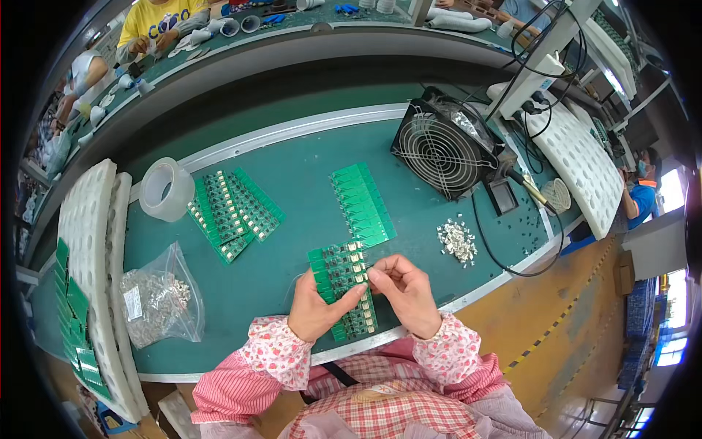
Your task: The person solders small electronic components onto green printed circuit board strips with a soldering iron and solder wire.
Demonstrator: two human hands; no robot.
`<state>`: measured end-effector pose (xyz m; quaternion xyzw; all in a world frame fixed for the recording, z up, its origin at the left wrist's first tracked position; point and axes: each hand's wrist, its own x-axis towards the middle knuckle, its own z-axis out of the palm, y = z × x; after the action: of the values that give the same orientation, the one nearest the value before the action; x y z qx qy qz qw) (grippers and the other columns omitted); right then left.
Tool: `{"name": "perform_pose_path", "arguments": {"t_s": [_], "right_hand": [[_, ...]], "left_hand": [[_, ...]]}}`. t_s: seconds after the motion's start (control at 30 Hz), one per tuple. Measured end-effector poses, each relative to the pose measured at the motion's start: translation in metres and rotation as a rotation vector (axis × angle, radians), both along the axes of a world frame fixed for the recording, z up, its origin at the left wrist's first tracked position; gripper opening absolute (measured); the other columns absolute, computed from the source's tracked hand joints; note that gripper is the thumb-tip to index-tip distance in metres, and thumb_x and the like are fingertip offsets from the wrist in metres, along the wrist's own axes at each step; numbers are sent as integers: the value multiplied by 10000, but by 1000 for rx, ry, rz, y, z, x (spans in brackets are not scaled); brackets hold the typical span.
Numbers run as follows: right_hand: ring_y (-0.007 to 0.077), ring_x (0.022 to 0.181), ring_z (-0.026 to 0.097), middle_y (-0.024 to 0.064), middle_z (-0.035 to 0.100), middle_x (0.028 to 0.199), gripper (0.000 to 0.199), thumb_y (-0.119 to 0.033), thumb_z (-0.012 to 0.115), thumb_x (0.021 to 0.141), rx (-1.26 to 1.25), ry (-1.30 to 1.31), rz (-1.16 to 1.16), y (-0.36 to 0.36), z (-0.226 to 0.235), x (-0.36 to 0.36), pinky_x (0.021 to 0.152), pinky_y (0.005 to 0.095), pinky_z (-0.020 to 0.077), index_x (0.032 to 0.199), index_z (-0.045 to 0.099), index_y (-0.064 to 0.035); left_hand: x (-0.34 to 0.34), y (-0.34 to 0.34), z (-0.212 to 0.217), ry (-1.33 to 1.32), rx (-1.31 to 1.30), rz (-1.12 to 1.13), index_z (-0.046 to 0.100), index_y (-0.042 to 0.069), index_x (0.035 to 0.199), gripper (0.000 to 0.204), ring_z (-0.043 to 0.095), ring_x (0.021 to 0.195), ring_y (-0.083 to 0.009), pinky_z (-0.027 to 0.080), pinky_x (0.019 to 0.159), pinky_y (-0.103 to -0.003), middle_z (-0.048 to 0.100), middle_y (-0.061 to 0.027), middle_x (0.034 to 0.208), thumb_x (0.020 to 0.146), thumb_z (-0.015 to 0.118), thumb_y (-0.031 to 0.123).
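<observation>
Hands at green worktop | left hand clasps circuit-board panel | right hand pinches something tiny over it | populated panels, bare panel, loose parts beyond

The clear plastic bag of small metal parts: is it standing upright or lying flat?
Lying flat: the clear plastic bag rests on its side on the green table, parts spread inside.
</observation>
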<state>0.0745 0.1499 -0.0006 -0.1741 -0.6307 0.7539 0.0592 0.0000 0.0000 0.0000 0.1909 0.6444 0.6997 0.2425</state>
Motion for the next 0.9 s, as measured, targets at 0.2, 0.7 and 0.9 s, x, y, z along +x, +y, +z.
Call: {"name": "perform_pose_path", "arguments": {"t_s": [0.2,0.7,0.9], "right_hand": [[79,755,551,41,596,818,148,-116,608,880,134,51,-46,-11,-5,1,689,239,462,914,539,11],[168,725,581,115,589,810,167,-111,556,899,317,120,-232,-27,-23,7,680,297,469,923,462,24],[72,763,531,40,574,839,146,-102,569,897,284,91,-219,-15,-8,6,689,229,444,974,491,-6]], "left_hand": [[-1,-2,-2,84,-46,-16,587,-1,1016,291,612,812,-93,504,715,-254,663,-46,908,757,711,47],[3,7,-9,118,-24,-46,596,7,968,285,593,760,-80,497,681,-248,641,-23,864,709,712,0],[0,6,-11,7,61,-85,581,0,995,285,595,781,-86,496,695,-252,637,-33,881,738,703,12]]}}
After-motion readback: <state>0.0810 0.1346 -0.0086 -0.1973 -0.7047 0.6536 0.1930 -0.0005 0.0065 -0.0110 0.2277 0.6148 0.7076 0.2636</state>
